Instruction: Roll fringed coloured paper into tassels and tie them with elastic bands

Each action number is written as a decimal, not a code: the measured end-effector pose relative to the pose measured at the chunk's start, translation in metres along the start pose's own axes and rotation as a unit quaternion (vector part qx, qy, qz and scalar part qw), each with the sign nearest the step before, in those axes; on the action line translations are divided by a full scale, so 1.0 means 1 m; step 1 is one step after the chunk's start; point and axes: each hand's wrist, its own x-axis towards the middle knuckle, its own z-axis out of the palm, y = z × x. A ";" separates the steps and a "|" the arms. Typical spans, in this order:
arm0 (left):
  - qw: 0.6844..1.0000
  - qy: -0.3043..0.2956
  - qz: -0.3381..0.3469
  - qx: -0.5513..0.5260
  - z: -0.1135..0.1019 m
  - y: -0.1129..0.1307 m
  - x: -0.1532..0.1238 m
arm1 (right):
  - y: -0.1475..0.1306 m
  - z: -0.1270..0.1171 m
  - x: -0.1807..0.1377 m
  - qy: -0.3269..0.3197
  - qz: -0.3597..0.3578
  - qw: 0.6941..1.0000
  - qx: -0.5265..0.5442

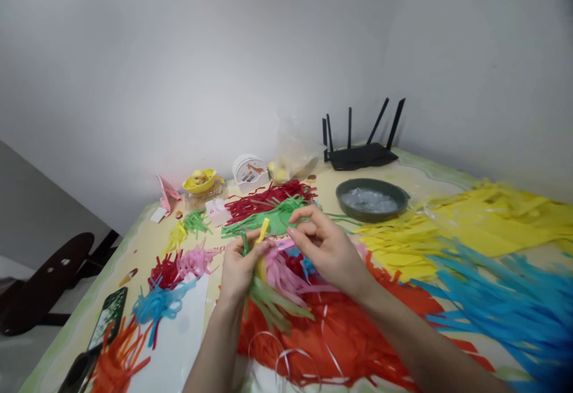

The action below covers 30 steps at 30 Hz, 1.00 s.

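My left hand (242, 264) is closed around the rolled top of a paper tassel; its pale green fringe (277, 303) fans out below the fingers. A yellow strip (264, 232) sticks up past the thumb. My right hand (320, 243) is at the same height, thumb and index finger pinched together; what they hold, if anything, is too thin to make out. Between the hands hangs a pink tassel (280, 270), with dark red and blue fringe partly hidden behind it. Red-orange tissue paper (313, 333) lies below, with a thin white ribbon (331, 348) curling over it.
Yellow fringed paper (496, 217) and blue fringed paper (487, 291) spread at right. Green (264, 217) and dark red fringe (273, 196) lie ahead. A dark bowl (371, 200) and black router (360, 155) stand behind. At left are small tassels (159, 303) and a phone (107, 318).
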 end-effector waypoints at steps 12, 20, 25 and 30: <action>0.999 -0.013 0.019 -0.025 0.008 0.004 -0.006 | -0.008 0.005 -0.003 -0.060 -0.009 0.998 -0.028; 0.999 0.004 0.032 -0.002 0.007 0.001 -0.006 | -0.006 0.004 -0.002 -0.080 -0.003 0.997 -0.011; 0.997 0.030 0.052 0.040 0.005 -0.003 -0.005 | -0.003 0.003 -0.002 -0.088 -0.001 0.996 0.009; 0.997 0.017 0.057 0.058 0.004 -0.004 -0.006 | -0.002 0.003 -0.002 -0.088 0.005 0.996 0.011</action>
